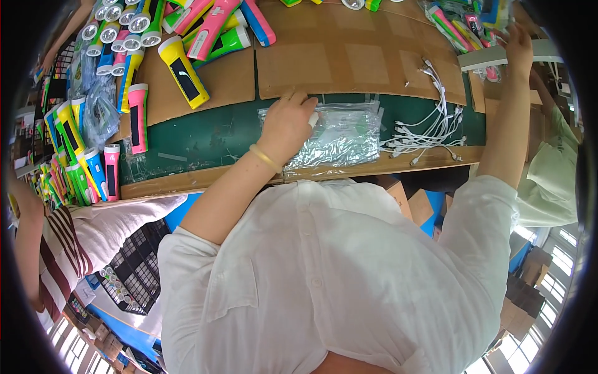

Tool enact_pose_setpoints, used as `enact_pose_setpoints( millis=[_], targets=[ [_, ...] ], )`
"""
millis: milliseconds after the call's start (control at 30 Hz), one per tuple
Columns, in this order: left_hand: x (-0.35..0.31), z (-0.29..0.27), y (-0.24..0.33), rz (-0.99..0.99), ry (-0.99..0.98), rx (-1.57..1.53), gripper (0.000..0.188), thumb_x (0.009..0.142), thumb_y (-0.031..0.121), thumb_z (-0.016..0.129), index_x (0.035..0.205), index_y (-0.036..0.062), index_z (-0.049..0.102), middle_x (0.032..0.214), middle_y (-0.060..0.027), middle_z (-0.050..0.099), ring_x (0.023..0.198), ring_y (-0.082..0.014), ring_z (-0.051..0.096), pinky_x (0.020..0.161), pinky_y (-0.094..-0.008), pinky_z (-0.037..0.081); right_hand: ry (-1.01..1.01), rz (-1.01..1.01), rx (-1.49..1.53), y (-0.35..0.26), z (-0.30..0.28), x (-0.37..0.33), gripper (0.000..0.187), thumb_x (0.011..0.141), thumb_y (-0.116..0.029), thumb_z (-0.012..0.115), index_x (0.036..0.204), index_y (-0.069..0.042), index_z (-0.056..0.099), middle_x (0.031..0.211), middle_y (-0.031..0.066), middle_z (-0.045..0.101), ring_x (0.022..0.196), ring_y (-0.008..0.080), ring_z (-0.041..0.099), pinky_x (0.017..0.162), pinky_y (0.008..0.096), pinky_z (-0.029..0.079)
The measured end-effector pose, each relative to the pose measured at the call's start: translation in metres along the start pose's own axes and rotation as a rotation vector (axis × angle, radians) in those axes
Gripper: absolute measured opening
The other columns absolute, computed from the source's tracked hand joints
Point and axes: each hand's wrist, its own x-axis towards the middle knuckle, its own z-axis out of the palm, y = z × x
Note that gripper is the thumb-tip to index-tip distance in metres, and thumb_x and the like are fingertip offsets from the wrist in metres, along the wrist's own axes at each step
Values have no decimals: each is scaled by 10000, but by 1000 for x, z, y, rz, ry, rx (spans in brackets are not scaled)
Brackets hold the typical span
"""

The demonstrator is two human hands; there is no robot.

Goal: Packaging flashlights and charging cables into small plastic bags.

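A stack of clear plastic bags [339,146] lies at the table's front edge. My left hand [288,121] is on its left part, fingers curled in and closed on the bag at the top edge; a white wrap shows on one digit. My right arm stretches to the far right, where my right hand [518,45] has its fingers at a blue and yellow bagged flashlight [496,14], somewhat blurred. Below that hand lie several more bagged flashlights [458,31]. Between my hands is a bunch of white charging cables [436,128].
Loose flashlights [184,71] in pink, yellow, green and blue cover the far left of the cardboard sheet [361,50]. Others stand upright [112,171] at the left edge. A pale bar [483,59] crosses the right side. People [551,174] work on both sides.
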Motion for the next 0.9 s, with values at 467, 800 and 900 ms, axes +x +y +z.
enact_pose_setpoints(
  millis=[467, 800, 900],
  targets=[
    [6, 17, 7, 47, 25, -231, 137, 785, 65, 735, 917, 47, 706, 939, -112, 664, 961, -332, 606, 855, -439, 480, -1200, -337, -187, -44, 134, -306, 198, 843, -134, 768, 1024, -68, 722, 983, 89, 707, 916, 274, 683, 781, 382, 540],
    [-25, -27, -20, -186, 47, -265, 160, 853, 41, 714, 1000, 4, 664, 954, -171, 683, 883, -352, 666, 791, -403, 538, -1235, -283, -299, -34, 129, -302, 156, 853, -58, 724, 1000, -66, 672, 947, 108, 672, 889, 333, 658, 758, 404, 532],
    [-32, -36, -19, -311, -5, -367, 163, 885, 47, 701, 1037, 6, 660, 995, -176, 697, 925, -316, 688, 835, -395, 541, -1149, -340, -13, -48, 142, -320, 267, 847, -37, 728, 1102, -89, 669, 1022, 109, 679, 923, 334, 658, 790, 410, 532]
  ],
)
